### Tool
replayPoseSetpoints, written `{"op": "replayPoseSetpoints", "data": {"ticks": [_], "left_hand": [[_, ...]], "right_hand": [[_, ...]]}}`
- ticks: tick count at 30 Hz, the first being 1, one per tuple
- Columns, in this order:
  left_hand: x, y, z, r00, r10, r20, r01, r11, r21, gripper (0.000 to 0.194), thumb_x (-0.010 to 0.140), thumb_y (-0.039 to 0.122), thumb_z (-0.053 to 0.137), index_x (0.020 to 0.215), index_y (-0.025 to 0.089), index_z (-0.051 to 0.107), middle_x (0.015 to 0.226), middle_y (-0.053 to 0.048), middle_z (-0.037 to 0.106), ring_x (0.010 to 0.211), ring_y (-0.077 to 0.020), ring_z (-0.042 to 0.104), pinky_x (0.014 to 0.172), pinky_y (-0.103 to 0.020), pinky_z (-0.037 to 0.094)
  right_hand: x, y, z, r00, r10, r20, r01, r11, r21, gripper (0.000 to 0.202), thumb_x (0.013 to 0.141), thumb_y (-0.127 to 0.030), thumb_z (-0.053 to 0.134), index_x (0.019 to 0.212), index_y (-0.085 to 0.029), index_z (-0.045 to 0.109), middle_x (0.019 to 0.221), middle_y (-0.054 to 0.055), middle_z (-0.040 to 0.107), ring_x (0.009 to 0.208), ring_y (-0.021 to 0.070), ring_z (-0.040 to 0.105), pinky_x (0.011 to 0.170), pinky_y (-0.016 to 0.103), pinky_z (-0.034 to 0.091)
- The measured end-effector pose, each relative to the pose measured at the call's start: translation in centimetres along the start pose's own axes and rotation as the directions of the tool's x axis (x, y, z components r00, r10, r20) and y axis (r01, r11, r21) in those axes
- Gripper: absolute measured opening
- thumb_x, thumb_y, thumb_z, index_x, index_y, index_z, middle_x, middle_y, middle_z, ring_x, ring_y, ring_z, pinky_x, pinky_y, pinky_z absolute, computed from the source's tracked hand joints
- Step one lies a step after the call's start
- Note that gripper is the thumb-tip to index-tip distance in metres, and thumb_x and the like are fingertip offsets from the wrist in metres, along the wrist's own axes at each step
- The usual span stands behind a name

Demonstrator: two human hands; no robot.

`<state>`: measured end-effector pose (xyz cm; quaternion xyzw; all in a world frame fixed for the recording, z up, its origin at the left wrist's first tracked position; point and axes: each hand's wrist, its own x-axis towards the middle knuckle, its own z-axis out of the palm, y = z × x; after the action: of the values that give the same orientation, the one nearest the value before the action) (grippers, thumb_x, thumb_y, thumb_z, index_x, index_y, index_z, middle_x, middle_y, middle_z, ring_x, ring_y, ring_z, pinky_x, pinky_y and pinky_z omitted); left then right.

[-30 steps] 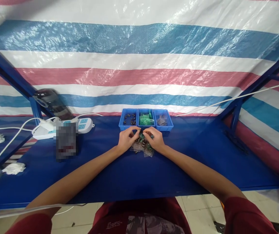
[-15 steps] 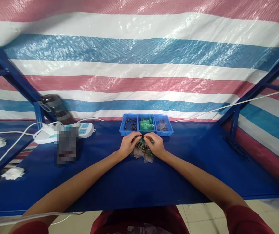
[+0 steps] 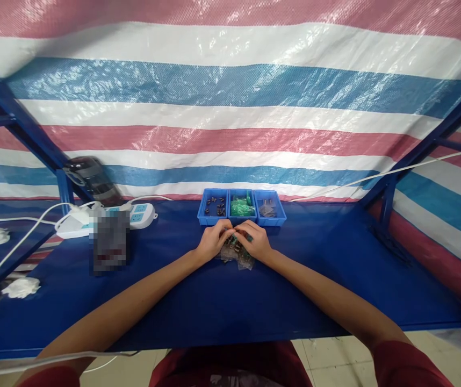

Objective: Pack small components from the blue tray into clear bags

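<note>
My left hand [image 3: 215,240] and my right hand [image 3: 256,241] meet fingertip to fingertip over a pile of small parts and clear plastic bags [image 3: 236,252] on the blue table. Both are closed in a pinch; whatever sits between the fingers is too small and hidden to name. Just beyond them stand three blue bins side by side. Small dark parts lie in the left bin [image 3: 213,220], green pieces fill the middle bin [image 3: 242,219], and clear bags or greyish pieces are in the right bin [image 3: 271,221].
On the left of the table [image 3: 198,312] lie a white power strip [image 3: 144,216] with cables and a blurred-out dark object [image 3: 112,242]. A dark bottle [image 3: 93,180] leans behind them. White crumpled tissue [image 3: 21,287] lies near the left edge. Striped sheeting [image 3: 230,140] hangs at the back.
My hands have come closer together, so their fingertips now touch over the pile. The bins and the other things have stayed in place.
</note>
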<state>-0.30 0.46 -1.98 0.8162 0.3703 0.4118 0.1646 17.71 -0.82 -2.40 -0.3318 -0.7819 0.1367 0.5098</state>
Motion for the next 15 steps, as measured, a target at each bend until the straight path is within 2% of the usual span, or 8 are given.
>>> {"op": "replayPoseSetpoints", "data": {"ticks": [6, 11, 15], "left_hand": [[0.07, 0.34, -0.12, 1.0, 0.012, 0.001, -0.012, 1.0, -0.009, 0.022, 0.091, 0.039, 0.045, 0.096, 0.018, 0.052, 0.081, 0.0, 0.063, 0.066, -0.0104, 0.062, 0.062, -0.02, 0.049], [0.33, 0.68, -0.34, 0.999, -0.004, -0.04, 0.005, 1.0, 0.026, 0.025, 0.093, 0.037, 0.044, 0.105, 0.019, 0.056, 0.094, -0.004, 0.067, 0.075, -0.0127, 0.065, 0.069, -0.022, 0.051], [0.52, 0.7, -0.41, 0.996, 0.069, -0.049, -0.068, 0.997, 0.028, 0.026, 0.093, 0.033, 0.043, 0.109, 0.02, 0.059, 0.101, -0.006, 0.067, 0.089, -0.016, 0.065, 0.079, -0.027, 0.052]], "right_hand": [[0.01, -0.13, 0.04, 1.0, 0.009, 0.017, -0.008, 0.999, -0.033, 0.018, 0.09, -0.034, 0.05, 0.09, -0.019, 0.061, 0.072, 0.003, 0.054, 0.061, 0.014, 0.053, 0.058, 0.027, 0.047], [0.17, -0.45, -0.17, 0.997, 0.06, -0.038, -0.061, 0.998, -0.012, 0.019, 0.091, -0.035, 0.048, 0.088, -0.019, 0.06, 0.07, 0.002, 0.052, 0.062, 0.0139, 0.052, 0.059, 0.026, 0.046], [0.22, -0.43, -0.15, 0.997, 0.067, -0.05, -0.067, 0.998, -0.008, 0.022, 0.093, -0.033, 0.044, 0.089, -0.019, 0.06, 0.07, 0.003, 0.053, 0.063, 0.0149, 0.052, 0.06, 0.027, 0.045]]}}
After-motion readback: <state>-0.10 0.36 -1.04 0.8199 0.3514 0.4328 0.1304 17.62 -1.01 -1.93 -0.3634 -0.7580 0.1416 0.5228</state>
